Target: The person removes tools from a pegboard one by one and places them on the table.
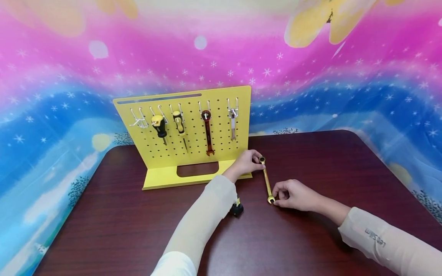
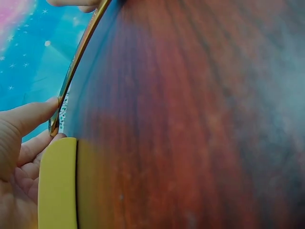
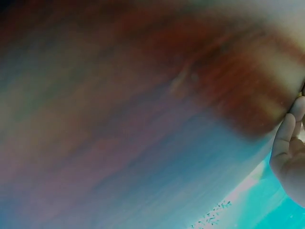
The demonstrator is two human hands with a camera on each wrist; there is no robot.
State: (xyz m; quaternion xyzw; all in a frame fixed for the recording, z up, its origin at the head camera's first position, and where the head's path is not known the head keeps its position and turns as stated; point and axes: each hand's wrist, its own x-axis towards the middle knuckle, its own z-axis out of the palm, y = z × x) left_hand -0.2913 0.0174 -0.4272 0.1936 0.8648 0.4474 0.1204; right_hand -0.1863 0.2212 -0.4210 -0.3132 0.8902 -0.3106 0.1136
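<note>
A gold-coloured combination wrench (image 1: pixel 267 182) lies at a slant over the dark table, ring end away from me and open jaw near me. With thumb and fingers, my left hand (image 1: pixel 246 163) pinches the ring end. My right hand (image 1: pixel 296 194) holds the open-jaw end between thumb and curled fingers. The left wrist view shows the wrench (image 2: pixel 76 67) edge-on, gripped by the left hand (image 2: pixel 24 138), with the other fingertips at its far end. Most of the wrench is outside the right wrist view, where the right hand (image 3: pixel 290 157) appears at the edge.
Left of the wrench stands a yellow pegboard (image 1: pixel 193 138). On its hooks hang a stubby screwdriver (image 1: pixel 159 126), a slimmer screwdriver (image 1: pixel 178 124), a reddish-brown wrench (image 1: pixel 208 134) and a small silver wrench (image 1: pixel 233 124). A black device (image 1: pixel 236 209) shows beneath the left forearm.
</note>
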